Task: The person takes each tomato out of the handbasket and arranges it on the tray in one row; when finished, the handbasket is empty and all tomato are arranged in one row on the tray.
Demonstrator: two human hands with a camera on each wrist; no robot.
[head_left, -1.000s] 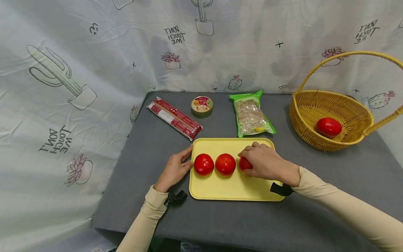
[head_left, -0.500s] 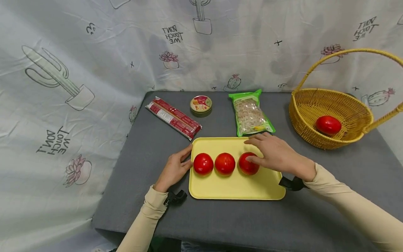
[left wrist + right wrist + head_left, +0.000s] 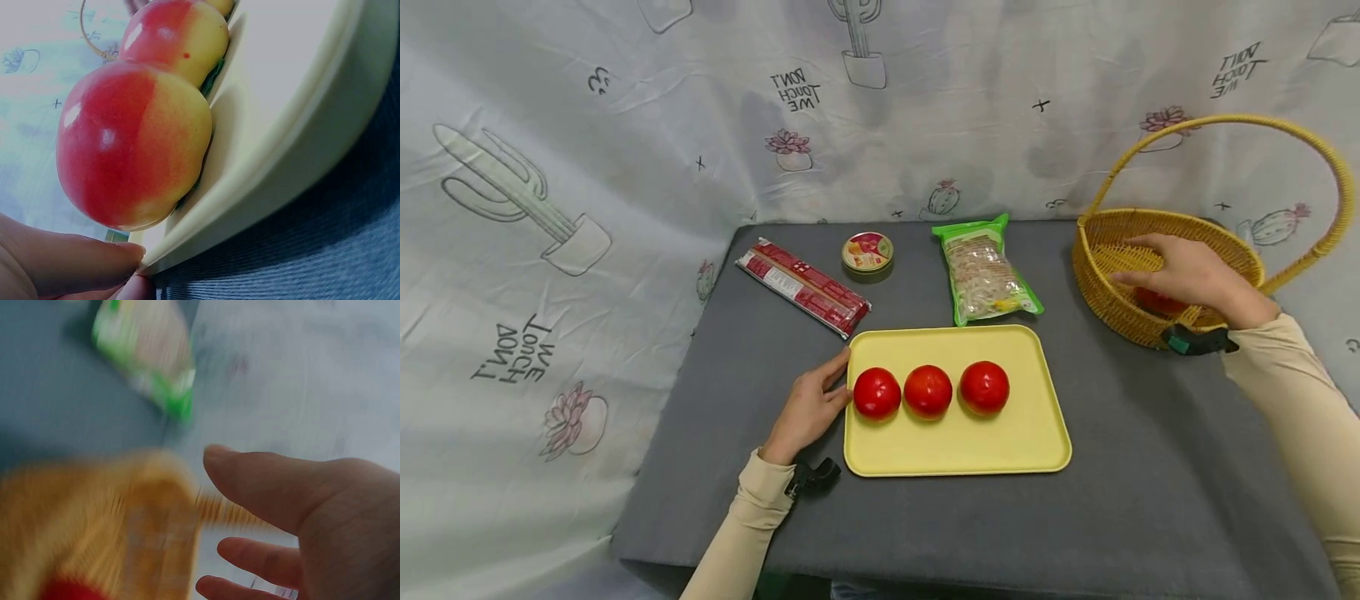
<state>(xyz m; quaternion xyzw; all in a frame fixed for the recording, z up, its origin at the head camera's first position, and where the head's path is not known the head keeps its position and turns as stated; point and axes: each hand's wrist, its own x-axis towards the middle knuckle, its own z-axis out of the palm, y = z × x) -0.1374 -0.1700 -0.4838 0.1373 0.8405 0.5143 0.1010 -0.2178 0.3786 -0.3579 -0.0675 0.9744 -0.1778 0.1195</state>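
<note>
Three red tomatoes sit in a row on a yellow tray [image 3: 955, 450]: the left tomato [image 3: 877, 394], the middle tomato [image 3: 928, 392] and the right tomato [image 3: 984, 388]. Seen from the left wrist, the nearest tomato [image 3: 131, 147] is yellow toward its base, with green beneath. My left hand [image 3: 808, 408] holds the tray's left rim between thumb and fingers. With fingers spread and nothing held, my right hand [image 3: 1195, 271] hovers over a yellow wicker basket [image 3: 1093, 287]. Below that hand, a red tomato [image 3: 1157, 302] in the basket is partly hidden.
Behind the tray lie a red packet [image 3: 803, 286], a round tin [image 3: 868, 255] and a green-edged clear bag [image 3: 987, 271]. The basket's tall arched handle [image 3: 1232, 121] rises at the right. A printed curtain [image 3: 700, 108] hangs along the back and left of the grey table [image 3: 722, 375].
My right hand has let go of the right tomato on the tray and moved right, over the basket. The left hand stays at the tray's rim.
</note>
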